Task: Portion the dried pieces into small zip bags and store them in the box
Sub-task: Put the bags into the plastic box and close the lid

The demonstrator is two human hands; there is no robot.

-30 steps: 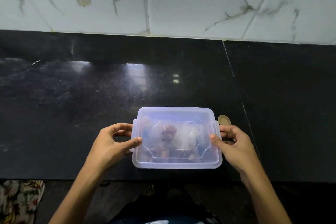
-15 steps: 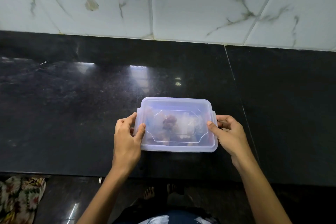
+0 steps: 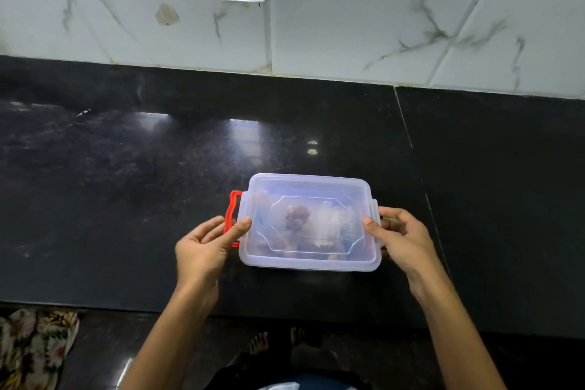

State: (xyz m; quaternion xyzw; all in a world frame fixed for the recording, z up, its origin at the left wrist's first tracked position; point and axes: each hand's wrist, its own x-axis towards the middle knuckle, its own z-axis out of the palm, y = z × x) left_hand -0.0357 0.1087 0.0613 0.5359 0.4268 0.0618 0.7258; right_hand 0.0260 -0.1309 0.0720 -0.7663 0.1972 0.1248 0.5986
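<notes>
The box sits lidded on the dark bench between both hands, brown pieces dimly visible through the lid. The left hand is loosely spread – thumb on the lid's left edge, by the red clasp. The right hand curls round the right end, thumb on the lid

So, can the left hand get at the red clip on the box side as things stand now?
Probably yes. The left hand is right beside the red clip on the lidded box, thumb on the lid edge, fingers next to the clip. Nothing stands between them.
</notes>
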